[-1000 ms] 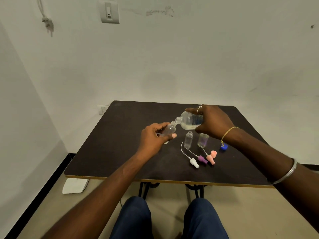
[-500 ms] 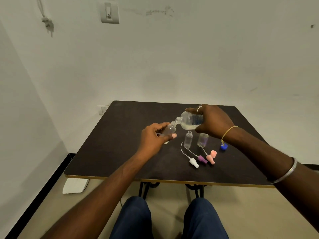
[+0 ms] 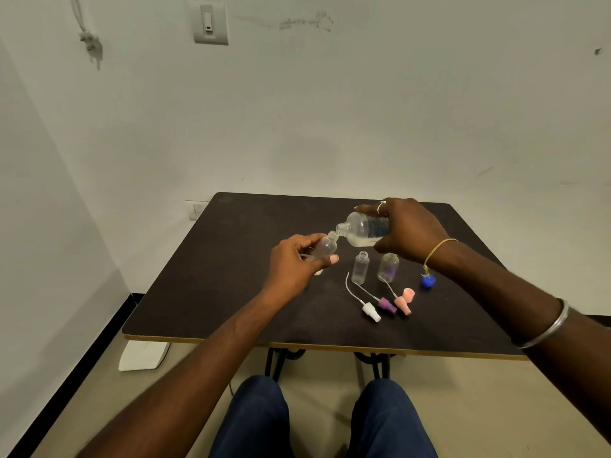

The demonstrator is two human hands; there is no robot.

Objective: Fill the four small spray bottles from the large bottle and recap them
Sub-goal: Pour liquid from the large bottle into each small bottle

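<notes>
Small spray bottle (image 3: pixel 325 247), tilted, sits pinched in the left hand (image 3: pixel 294 266) above mid-table, mouth against the large bottle (image 3: pixel 363 228) that the right hand (image 3: pixel 408 229) grips sideways. Loose spray heads (image 3: pixel 386 304) lie between them and the front edge; broad table (image 3: pixel 205 292) surface stretches leftward to its edge.

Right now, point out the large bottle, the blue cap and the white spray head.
large bottle (image 3: pixel 365 228), head view, clear body.
blue cap (image 3: pixel 428 281), head view, its top.
white spray head (image 3: pixel 371 310), head view, nozzle body.
</notes>
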